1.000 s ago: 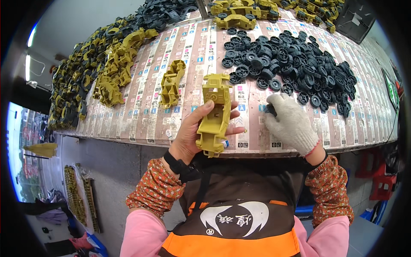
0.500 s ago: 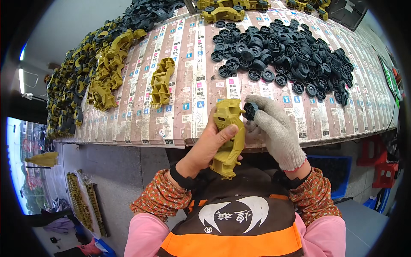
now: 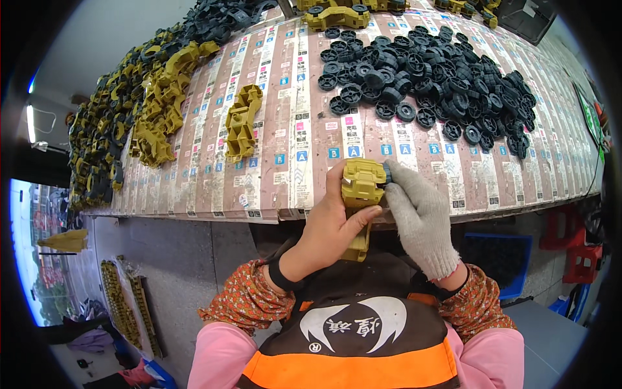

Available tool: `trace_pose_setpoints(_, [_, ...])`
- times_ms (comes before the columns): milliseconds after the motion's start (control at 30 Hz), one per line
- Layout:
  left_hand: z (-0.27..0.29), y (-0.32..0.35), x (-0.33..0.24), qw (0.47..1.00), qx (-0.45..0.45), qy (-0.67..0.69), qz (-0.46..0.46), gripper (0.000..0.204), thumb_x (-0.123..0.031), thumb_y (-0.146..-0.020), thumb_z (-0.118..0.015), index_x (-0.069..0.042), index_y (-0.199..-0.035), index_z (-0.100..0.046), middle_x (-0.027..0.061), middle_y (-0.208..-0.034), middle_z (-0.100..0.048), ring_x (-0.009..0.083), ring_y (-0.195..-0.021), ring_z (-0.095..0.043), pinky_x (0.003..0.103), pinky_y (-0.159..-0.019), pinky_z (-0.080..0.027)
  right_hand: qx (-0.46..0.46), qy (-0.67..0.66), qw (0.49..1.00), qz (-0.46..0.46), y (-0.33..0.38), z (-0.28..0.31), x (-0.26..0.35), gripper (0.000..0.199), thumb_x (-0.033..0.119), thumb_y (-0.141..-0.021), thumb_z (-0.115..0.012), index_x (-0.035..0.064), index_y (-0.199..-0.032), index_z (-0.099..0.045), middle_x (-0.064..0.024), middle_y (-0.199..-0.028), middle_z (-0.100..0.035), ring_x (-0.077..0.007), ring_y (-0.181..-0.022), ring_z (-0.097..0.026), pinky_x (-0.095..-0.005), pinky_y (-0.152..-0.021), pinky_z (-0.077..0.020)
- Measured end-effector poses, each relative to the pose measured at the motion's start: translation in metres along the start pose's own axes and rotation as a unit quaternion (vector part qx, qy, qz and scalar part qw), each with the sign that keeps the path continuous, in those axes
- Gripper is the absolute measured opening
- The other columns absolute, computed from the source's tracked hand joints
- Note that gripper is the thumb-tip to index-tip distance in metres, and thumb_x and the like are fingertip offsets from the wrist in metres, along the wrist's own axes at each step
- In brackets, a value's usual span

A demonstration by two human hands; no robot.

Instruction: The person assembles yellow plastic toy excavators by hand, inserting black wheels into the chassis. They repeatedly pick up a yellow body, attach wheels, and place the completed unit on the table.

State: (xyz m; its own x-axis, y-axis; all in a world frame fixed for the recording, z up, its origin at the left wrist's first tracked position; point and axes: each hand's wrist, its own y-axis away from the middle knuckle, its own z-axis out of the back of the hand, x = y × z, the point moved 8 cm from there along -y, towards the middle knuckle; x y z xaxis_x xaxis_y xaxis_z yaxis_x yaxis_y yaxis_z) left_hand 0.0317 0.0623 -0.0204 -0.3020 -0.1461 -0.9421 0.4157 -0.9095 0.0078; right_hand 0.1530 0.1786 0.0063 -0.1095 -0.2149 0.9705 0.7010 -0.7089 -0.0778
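Note:
A yellow plastic toy car body [image 3: 363,180] is held over the table's near edge by my bare left hand [image 3: 329,223], fingers behind it and thumb across its near side. My right hand [image 3: 420,211], in a pale knitted glove, presses a black toy wheel [image 3: 387,174] against the right side of the body. Its fingers hide most of that wheel. Beyond my right hand lies a large heap of black toy wheels [image 3: 424,81]. Another yellow car body [image 3: 244,123] rests alone on the table to the left.
A long pile of yellow and black car parts [image 3: 107,126] runs along the table's left side, with bare yellow bodies [image 3: 159,110] at its edge. More yellow bodies with wheels [image 3: 337,18] stand at the back. A blue crate [image 3: 499,262] and red stools [image 3: 582,262] are below right.
The wheel, apart from the body's side before, is now against it. My left hand has turned the car body and shifted it slightly right.

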Motion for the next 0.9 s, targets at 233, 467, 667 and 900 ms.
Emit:
trace_pose_setpoints(233, [-0.014,0.0,-0.006,0.998,0.023,-0.006,-0.065,0.084,-0.021,-0.101,-0.075,-0.011,-0.162,-0.018,0.0211,-0.139,-0.064,0.0398,-0.119,-0.072,0.045,-0.1,-0.057,0.025,0.082,0.996,0.036,0.011,0.006,0.014,0.039,0.001,-0.095,-0.061,-0.0083,-0.132,-0.064,-0.0303,-0.105,-0.073,-0.0468,-0.097,-0.075,-0.0458,-0.084,-0.0596])
trace_pose_setpoints(467, [-0.03,-0.008,-0.007,0.994,0.066,0.083,-0.03,0.082,-0.018,-0.101,-0.077,-0.013,-0.16,-0.021,0.0155,-0.138,-0.063,0.0279,-0.126,-0.067,0.041,-0.105,-0.054,0.055,0.145,0.988,0.01,-0.008,0.032,0.023,0.028,0.005,-0.091,-0.061,-0.004,-0.116,-0.069,-0.0288,-0.092,-0.071,-0.045,-0.089,-0.074,-0.0481,-0.079,-0.0578])
trace_pose_setpoints(667, [-0.035,-0.018,0.003,0.955,0.032,0.29,0.051,0.078,-0.021,-0.103,-0.076,-0.015,-0.159,-0.023,0.0066,-0.132,-0.06,0.0162,-0.121,-0.061,0.035,-0.102,-0.054,-0.094,0.476,0.873,0.057,-0.081,0.118,-0.004,0.022,0.024,-0.097,-0.067,0.0035,-0.101,-0.07,-0.0192,-0.093,-0.072,-0.041,-0.091,-0.073,-0.0515,-0.08,-0.0568])
trace_pose_setpoints(900, [-0.001,-0.023,0.021,0.924,-0.078,0.36,0.101,0.069,-0.021,-0.105,-0.073,-0.014,-0.156,-0.027,0.0045,-0.132,-0.058,0.0147,-0.117,-0.061,0.034,-0.102,-0.054,-0.056,0.553,0.83,0.055,-0.098,0.117,-0.019,0.026,0.029,-0.096,-0.069,0.0033,-0.103,-0.07,-0.019,-0.103,-0.067,-0.0417,-0.1,-0.07,-0.0523,-0.086,-0.0565])
